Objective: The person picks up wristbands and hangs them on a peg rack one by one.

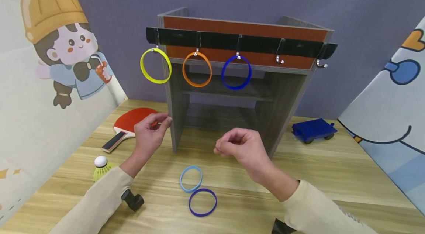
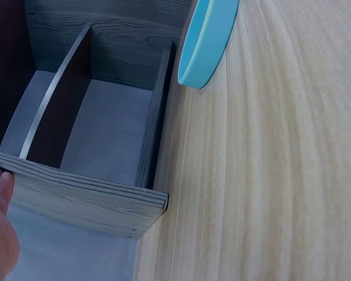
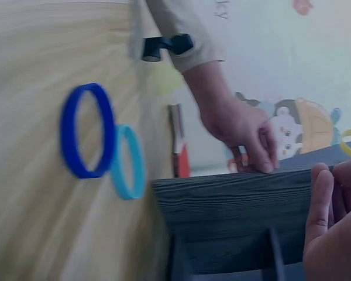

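Watching the right hand (image 1: 243,150): fingertips pressed together, nothing visible between them. The light-blue ring (image 1: 190,190) lies left of that hand, towards the body, flat on the tabletop (image 1: 245,210), with the purple ring (image 1: 201,214) just bodyward of it. Both round, so I see no long axis. My left hand (image 1: 150,135) touches the side panel (image 1: 176,127); gripping, I can't tell. Right fingertips look nearer the rings.
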The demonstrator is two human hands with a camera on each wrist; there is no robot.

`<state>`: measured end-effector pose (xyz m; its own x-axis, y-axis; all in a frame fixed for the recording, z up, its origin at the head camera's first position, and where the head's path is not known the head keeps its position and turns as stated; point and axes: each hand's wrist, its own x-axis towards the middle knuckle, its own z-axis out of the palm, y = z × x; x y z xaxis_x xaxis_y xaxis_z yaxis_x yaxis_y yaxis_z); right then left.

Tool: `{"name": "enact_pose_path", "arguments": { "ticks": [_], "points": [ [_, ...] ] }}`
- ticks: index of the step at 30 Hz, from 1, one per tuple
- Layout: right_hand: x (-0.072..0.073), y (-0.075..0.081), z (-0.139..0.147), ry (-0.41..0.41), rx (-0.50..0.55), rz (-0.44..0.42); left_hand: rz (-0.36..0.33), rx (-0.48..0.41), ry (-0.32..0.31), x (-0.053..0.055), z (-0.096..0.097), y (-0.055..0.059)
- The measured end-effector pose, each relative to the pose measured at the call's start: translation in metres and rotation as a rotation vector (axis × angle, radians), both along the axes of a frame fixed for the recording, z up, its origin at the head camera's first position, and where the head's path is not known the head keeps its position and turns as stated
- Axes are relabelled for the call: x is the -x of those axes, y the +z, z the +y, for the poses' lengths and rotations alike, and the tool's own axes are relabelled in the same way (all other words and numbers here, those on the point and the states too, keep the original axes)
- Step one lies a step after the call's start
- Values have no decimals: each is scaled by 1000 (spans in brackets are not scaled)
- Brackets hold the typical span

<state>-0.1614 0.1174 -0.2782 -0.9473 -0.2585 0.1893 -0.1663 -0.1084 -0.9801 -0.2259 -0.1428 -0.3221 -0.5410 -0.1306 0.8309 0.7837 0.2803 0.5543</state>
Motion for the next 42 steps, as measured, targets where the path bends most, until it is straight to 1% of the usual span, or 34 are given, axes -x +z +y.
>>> {"name": "enact_pose_path", "arguments": {
  "ticks": [7, 14, 20, 22, 26, 31, 36, 42],
  "points": [
    [-4, -27, 1, 57, -79, -28, 1, 12, 5, -1, 0, 0],
    [-8, -47, 2, 104, -188, -92, -1, 17, 14, -1, 0, 0],
    [-13, -66, 6, 130, -221, -160, -5, 22, 24, -2, 0, 0],
    [-13, -71, 7, 139, -230, -169, -7, 20, 24, -2, 0, 0],
    [-14, -80, 9, 160, -240, -170, -7, 13, 24, -1, 0, 0],
    [-15, -90, 12, 197, -278, -166, -7, 1, 22, -1, 0, 1],
    [-16, -99, 13, 225, -310, -198, -16, -2, 9, -1, 0, 1],
    [-16, -105, 10, 242, -290, -250, -14, -4, 5, -2, 1, 2]
  ]
}}
